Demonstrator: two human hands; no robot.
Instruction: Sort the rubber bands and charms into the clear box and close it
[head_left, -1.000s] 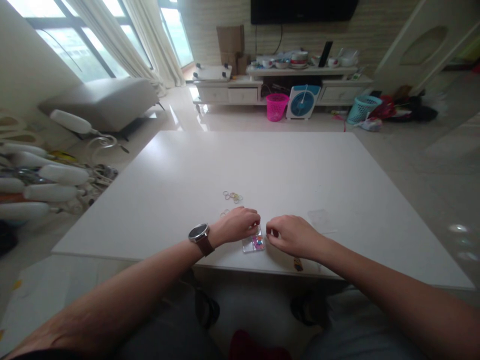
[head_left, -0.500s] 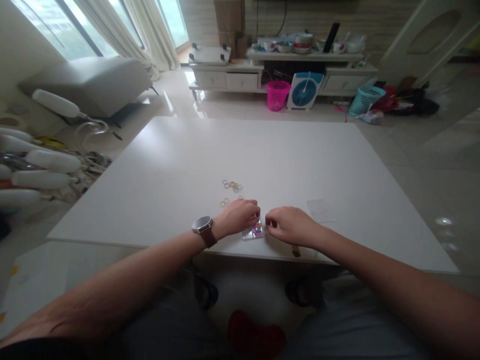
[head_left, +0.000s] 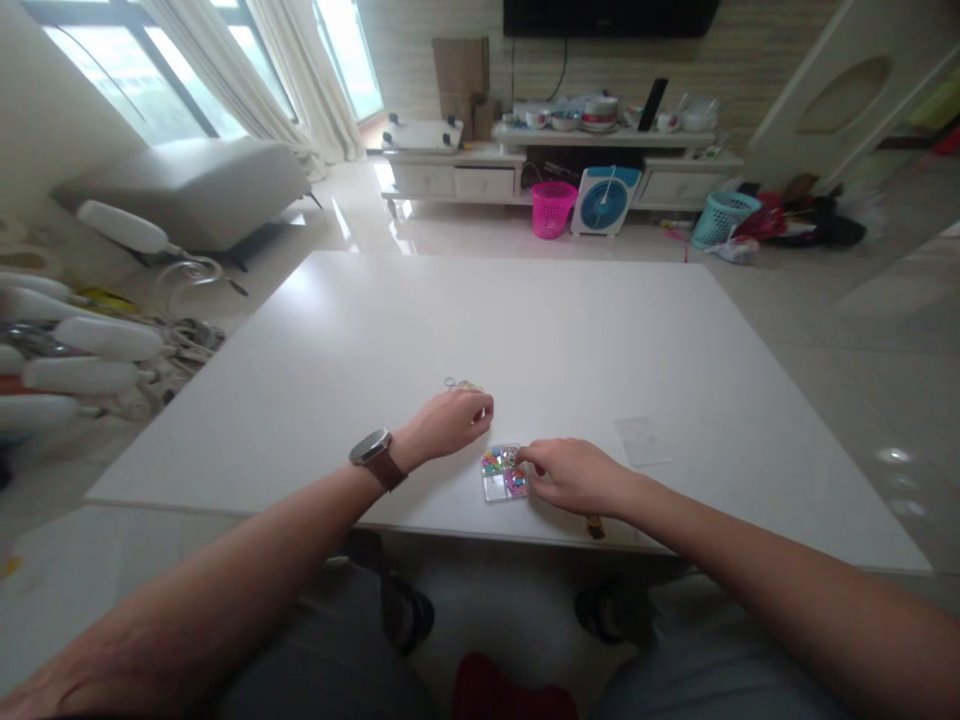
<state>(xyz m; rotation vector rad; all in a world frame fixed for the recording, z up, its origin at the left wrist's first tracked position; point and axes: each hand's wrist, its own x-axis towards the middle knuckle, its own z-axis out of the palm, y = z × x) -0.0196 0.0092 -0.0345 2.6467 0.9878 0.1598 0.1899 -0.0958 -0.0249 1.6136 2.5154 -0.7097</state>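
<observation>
My left hand (head_left: 448, 424) hovers left of a small clear box, its fingers curled and pinched together; whatever they may hold is too small to make out. Behind it, several thin rings (head_left: 451, 383) lie on the white table (head_left: 360, 340), partly covered by the hand. The clear box (head_left: 495, 497) has square compartments; small multicoloured pieces (head_left: 493, 461) fill some of them, and the front left one looks bare. At the box's right edge, my right hand (head_left: 574, 474) reaches a fingertip into the back right compartment, thumb and index finger apart.
A clear flat lid (head_left: 643, 441) lies to the right on the table. A small yellow and dark item (head_left: 595, 526) sits at the near edge, beside my right forearm. Beyond the table stand a pink basket (head_left: 553, 210) and a blue fan (head_left: 604, 202).
My left hand has moved left, away from the box, uncovering its back compartments. My right hand has shifted slightly left, onto the box's right side. The view has tilted up a little.
</observation>
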